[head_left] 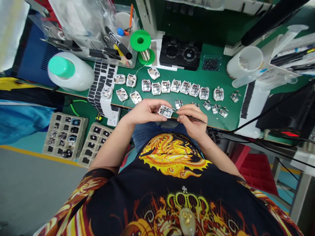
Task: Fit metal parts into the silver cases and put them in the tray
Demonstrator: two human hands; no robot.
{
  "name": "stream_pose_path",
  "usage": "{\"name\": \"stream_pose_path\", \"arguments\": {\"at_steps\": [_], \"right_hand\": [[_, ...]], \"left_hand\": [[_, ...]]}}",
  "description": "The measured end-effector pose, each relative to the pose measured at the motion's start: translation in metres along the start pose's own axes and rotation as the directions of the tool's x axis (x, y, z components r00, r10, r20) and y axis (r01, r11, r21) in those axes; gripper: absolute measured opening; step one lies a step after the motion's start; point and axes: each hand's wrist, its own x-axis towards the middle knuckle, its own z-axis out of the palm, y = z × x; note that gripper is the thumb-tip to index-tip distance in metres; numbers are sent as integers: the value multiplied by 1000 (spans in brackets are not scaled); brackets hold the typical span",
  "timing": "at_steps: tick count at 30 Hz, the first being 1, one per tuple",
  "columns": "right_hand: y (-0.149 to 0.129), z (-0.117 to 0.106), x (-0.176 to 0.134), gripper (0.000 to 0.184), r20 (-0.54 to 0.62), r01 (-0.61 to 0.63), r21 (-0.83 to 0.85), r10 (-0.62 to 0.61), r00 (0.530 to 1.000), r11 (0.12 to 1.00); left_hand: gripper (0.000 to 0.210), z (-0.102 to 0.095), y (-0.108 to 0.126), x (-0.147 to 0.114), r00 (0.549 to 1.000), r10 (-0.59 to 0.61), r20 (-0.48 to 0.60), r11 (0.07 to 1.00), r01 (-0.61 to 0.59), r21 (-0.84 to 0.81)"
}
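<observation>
At the centre of the frame, a small white casing [165,111], its open side up with circuitry showing, sits in the person's left hand [145,111], held just off the near edge of the green bench [227,84]. The left thumb and fingers are clamped on the casing from opposite edges. The right hand [195,126], just right of centre, has its fingers closed on slim tweezers [199,120], whose tips reach the casing's right end (whether the tips are parted or pinched together is too small to tell).

The step in hand looks like fine work inside the casing, judging by where the tweezers point. The next move seems to call for a steady left grip and small, light motions of the tips, so that nothing delicate is scraped.

Beyond the hands, a row of similar casings [165,87] crosses the middle of the frame. Loose circuit boards [215,108] lie right of centre, and a green solder spool [140,40] stands at upper centre.
</observation>
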Motion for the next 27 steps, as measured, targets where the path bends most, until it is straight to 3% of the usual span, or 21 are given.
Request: {"name": "stream_pose_path", "arguments": {"at_steps": [6, 17, 27], "right_hand": [[-3, -1, 5, 25, 90, 112, -61, -106, 990, 992], [2, -3, 3, 31, 162, 131, -55, -121, 979, 990], [0, 6, 3, 22, 70, 107, -94, -101, 992, 990]], "left_hand": [[51, -1, 1, -1, 999, 15, 32, 999, -16, 38], [51, -4, 3, 1, 998, 24, 57, 998, -27, 58], [52, -2, 4, 1, 1000, 5, 26, 1000, -6, 27]]}}
